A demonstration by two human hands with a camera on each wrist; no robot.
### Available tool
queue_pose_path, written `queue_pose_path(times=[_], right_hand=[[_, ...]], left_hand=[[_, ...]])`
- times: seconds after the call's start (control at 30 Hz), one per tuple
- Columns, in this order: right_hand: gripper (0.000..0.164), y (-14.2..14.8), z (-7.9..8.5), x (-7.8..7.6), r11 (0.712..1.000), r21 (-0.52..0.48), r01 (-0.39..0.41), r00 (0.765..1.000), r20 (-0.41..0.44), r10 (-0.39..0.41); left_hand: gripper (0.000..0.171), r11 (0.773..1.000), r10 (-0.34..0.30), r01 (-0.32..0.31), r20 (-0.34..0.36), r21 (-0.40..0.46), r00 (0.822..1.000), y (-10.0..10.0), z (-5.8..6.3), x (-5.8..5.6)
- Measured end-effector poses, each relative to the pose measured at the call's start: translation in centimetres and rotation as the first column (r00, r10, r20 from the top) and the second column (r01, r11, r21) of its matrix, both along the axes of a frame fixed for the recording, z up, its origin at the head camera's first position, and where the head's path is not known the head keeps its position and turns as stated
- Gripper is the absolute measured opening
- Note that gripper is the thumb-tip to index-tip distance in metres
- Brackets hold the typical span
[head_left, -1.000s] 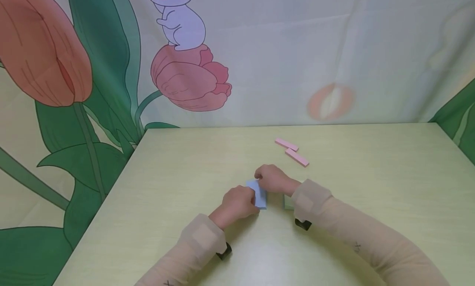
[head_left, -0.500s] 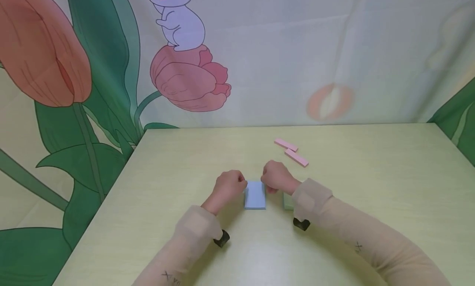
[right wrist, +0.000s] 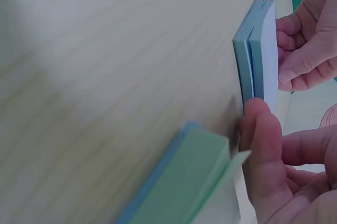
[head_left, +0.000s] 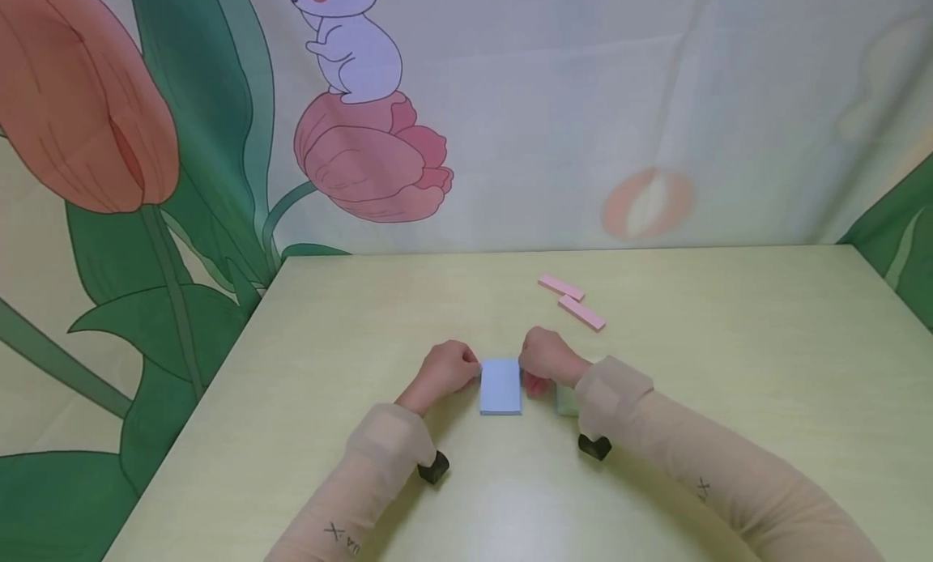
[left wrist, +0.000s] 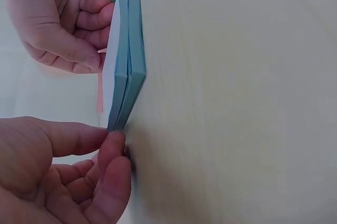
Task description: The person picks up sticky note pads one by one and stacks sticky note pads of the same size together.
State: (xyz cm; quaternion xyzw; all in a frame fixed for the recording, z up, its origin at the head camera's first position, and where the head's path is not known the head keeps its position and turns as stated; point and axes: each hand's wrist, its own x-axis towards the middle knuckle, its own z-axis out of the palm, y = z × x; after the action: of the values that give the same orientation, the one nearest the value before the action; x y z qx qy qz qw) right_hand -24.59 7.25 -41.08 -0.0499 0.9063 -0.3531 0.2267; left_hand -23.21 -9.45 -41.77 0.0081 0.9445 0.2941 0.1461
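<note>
Two blue sticky-note pads (head_left: 500, 386) lie stacked on the table, their edges roughly lined up. In the left wrist view a thin gap shows between the upper and lower pad (left wrist: 138, 40). My left hand (head_left: 443, 368) pinches the stack's left side near the far corner, thumb above and fingers below. On the opposite side, my right hand (head_left: 551, 358) has its thumb and curled fingers at the stack's right edge. Under the right wrist sits a green pad (right wrist: 184, 174) with a blue layer beneath it and one sheet lifting; the sleeve partly hides it in the head view.
Two narrow pink strips (head_left: 560, 287) lie end to end, slightly offset, behind the right hand. The pale wooden table (head_left: 350, 327) reaches back to a printed cloth (head_left: 525, 125) with flowers and a white animal.
The left hand has gone from the stack's near left part to its far left side, uncovering the top. My right hand has shifted slightly right, from the far edge to the right side.
</note>
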Motion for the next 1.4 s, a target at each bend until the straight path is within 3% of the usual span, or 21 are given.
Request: queue_pose_path(times=[0.4, 0.8, 1.07, 1.4], right_hand=[[0.021, -0.1, -0.4, -0.2, 0.998, -0.049, 0.032, 0.999, 0.040, -0.030], [0.023, -0.2, -0.2, -0.1, 0.997, -0.064, 0.049, 0.994, 0.101, -0.042], [0.020, 0.1, -0.2, 0.2, 0.991, -0.116, 0.067, 0.989, 0.136, -0.051], [0.020, 0.2, -0.1, 1.3, 0.970, -0.202, 0.137, 0.962, 0.260, -0.082]], left_hand=[[0.012, 0.998, -0.034, 0.033, 0.020, 0.063, 0.999, 0.2, -0.5, 0.1], [0.012, 0.998, -0.017, 0.016, 0.012, 0.058, 1.000, 0.4, -0.4, 0.3], [0.012, 0.999, -0.033, 0.033, -0.036, 0.012, 0.999, 0.4, -0.2, 1.0], [0.010, 0.998, -0.068, 0.068, -0.048, -0.001, 0.997, 0.3, -0.3, 1.9]])
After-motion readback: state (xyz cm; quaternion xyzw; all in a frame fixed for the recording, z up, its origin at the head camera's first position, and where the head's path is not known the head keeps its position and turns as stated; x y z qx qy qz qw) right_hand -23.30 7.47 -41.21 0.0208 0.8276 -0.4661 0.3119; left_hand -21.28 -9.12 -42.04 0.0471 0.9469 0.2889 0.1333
